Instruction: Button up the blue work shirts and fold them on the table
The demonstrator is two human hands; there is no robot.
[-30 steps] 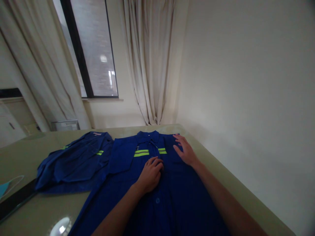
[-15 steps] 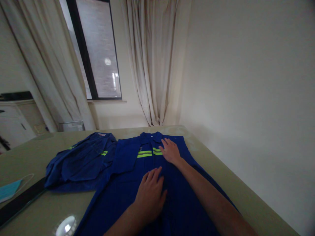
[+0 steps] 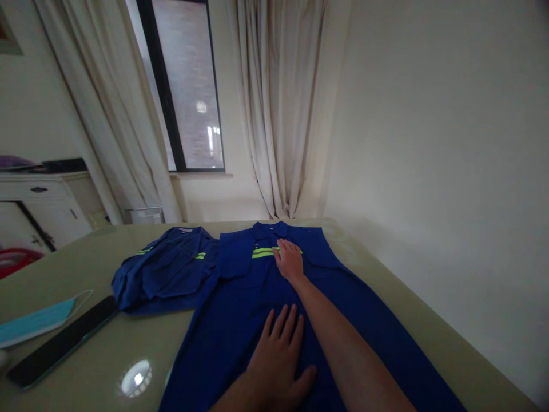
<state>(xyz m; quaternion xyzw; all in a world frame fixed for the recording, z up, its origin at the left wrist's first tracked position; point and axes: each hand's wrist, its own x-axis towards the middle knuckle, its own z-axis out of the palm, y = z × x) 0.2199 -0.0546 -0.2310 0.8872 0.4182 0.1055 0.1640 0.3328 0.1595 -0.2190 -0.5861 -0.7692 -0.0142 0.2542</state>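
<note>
A dark blue work jacket point(image 3: 266, 297) with a collar and yellow-green reflective strips lies spread on the table, its collar end away from me. A flat folded panel shows at each upper side. Across the chest, near the strips, my right hand point(image 3: 290, 262) rests with fingers stretched out. Lower down, closer to me, my left hand point(image 3: 278, 352) lies palm down on the cloth, fingers spread and thumb apart. Neither hand grips anything. To the left of the jacket a second blue garment point(image 3: 167, 274), also with reflective strips, is bunched up, touching its edge.
On the left of the pale green table point(image 3: 98, 343) lie a black phone-like slab point(image 3: 64, 340) and a light blue face mask point(image 3: 38, 321). A wall point(image 3: 437, 171) runs along the right side. Curtains point(image 3: 278, 114) and a window stand behind; a white cabinet point(image 3: 38, 200) is far left.
The view has turned slightly left. My right hand has slid left across the chest, now covering part of the right strip. My left hand's fingers have spread wider on the cloth.
</note>
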